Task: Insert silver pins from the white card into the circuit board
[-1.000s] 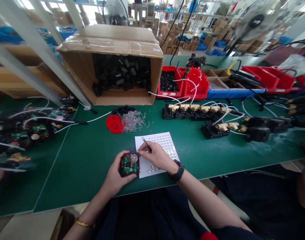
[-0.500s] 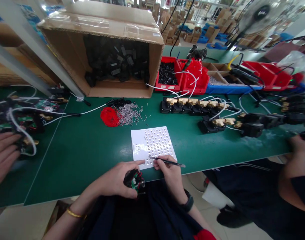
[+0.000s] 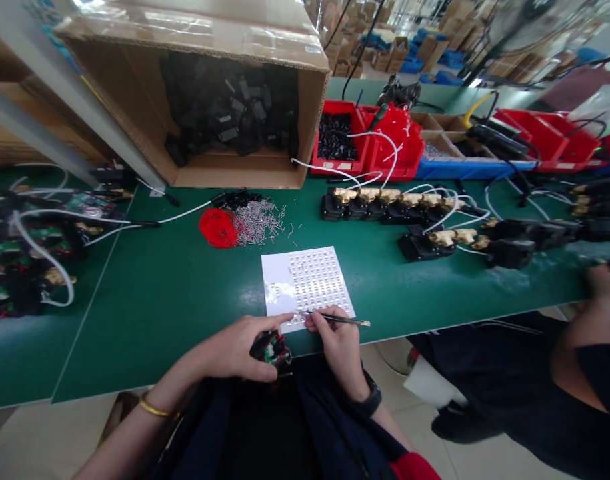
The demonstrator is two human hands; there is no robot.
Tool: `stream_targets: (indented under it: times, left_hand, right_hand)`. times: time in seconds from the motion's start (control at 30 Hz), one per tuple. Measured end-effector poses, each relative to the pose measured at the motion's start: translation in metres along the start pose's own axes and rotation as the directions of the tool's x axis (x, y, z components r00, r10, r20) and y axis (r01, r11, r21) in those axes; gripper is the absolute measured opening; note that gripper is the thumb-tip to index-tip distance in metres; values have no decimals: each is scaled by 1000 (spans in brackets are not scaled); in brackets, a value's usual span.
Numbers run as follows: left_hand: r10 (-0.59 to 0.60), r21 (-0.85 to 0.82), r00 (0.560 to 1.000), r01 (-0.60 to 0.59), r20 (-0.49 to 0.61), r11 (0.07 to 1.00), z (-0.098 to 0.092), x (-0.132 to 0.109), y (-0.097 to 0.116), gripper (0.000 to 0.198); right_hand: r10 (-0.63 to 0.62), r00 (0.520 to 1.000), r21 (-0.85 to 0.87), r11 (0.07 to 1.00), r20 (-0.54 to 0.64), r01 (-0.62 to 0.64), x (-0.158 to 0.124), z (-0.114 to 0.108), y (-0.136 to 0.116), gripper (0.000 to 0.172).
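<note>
My left hand (image 3: 239, 350) is wrapped round a small black housing (image 3: 272, 352) with a green circuit board and red wires inside. Its index finger stretches onto the white sheet (image 3: 277, 273), which carries rows of small shiny clear dots. In my right hand (image 3: 337, 340) a pair of dark tweezers (image 3: 342, 319) is pinched like a pen. The tweezers' tips rest at the lower rows of dots, close to my left fingertip. Whether a dot sits between the tips is too small to tell.
Beyond the sheet lie a pile of screws (image 3: 259, 222) and a red coil (image 3: 217, 228). A cardboard box (image 3: 239, 177) of black parts stands behind. Black units with brass fittings (image 3: 415, 200) line the right, before red bins (image 3: 337, 163). A co-worker's hand (image 3: 605, 287) is at far right.
The view has shifted slightly. My left fingertip and the tweezers' tips are now closer together on the sheet. The other person's hand at the far left has gone out of view.
</note>
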State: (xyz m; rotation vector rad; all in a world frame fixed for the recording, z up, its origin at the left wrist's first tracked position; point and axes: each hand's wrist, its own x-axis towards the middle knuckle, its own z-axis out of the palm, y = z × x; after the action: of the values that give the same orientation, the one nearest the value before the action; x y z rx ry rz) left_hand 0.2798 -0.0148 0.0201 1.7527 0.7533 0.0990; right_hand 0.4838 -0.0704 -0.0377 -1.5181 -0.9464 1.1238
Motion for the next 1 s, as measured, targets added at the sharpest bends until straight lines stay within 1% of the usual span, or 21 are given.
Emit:
stream_targets:
  times: [0.2,0.3,0.37,0.4,0.43,0.47,0.5,0.53,0.57,0.6,0.63,0.67,0.7,0.73,0.8,0.9,0.97,1.0]
  left_hand:
    - [-31,-10,999,31,-11,999,1,0,1,80]
    - [-18,-27,1000,17,-16,999,2,-1,-1,77]
    - [-12,-73,998,8,-60,997,3,-4,-4,71]
    - [-11,-124,994,-2,-108,992,3,-7,-7,68]
    - [-8,-188,982,-28,-187,982,3,-10,-10,64]
    - [-8,-241,954,-67,-299,968,3,-12,-13,62]
    - [-11,-264,903,-114,-429,958,3,-14,-16,60]
    - [-11,-252,829,-157,-559,955,2,-15,-19,61]
    - [-6,-215,743,-187,-670,958,2,-16,-21,63]
    - [1,-177,663,-202,-748,963,2,-15,-24,65]
    - [0,-159,603,-210,-798,965,3,-14,-27,67]
    - [-11,-169,567,-226,-823,959,4,-12,-30,70]
    - [-28,-199,549,-254,-835,946,6,-9,-33,72]
    - [-47,-236,542,-286,-839,929,8,-7,-36,74]
    - [-68,-288,540,-333,-839,898,14,0,-42,76]
    - [-51,-286,539,-362,-841,887,24,6,-49,76]
    - [-45,-270,535,-349,-843,898,29,8,-51,75]
    - [-47,-263,536,-334,-843,905,30,8,-51,76]
  right_hand:
    - [-26,999,-37,999,47,27,1,-3,0,25]
    - [-17,999,-27,999,45,19,1,-3,0,24]
    - [-10,999,0,1000,40,11,0,-2,1,24]
    - [-7,999,16,1000,38,6,0,-2,1,23]
    - [-2,1000,34,999,31,1,0,-1,2,23]
    - [1,1000,54,999,22,-3,-1,0,2,24]
    - [4,1000,74,997,14,-5,-1,0,3,24]
    - [6,1000,96,995,9,-7,-2,0,3,25]
    - [10,1000,122,992,6,-11,-2,0,4,26]
    - [21,1000,155,988,4,-22,-2,-1,3,27]
    - [43,999,196,980,1,-42,-2,-2,2,28]
    - [75,997,246,967,-1,-72,-2,-3,0,29]
    - [114,993,304,946,2,-109,-1,-5,-4,31]
    - [151,988,367,919,13,-145,1,-5,-8,32]
    - [193,978,488,848,80,-207,6,-3,-21,33]
    - [168,958,611,742,230,-277,14,10,-43,29]
    - [146,942,639,703,301,-312,17,26,-55,26]
    - [134,939,643,697,317,-317,18,34,-59,25]
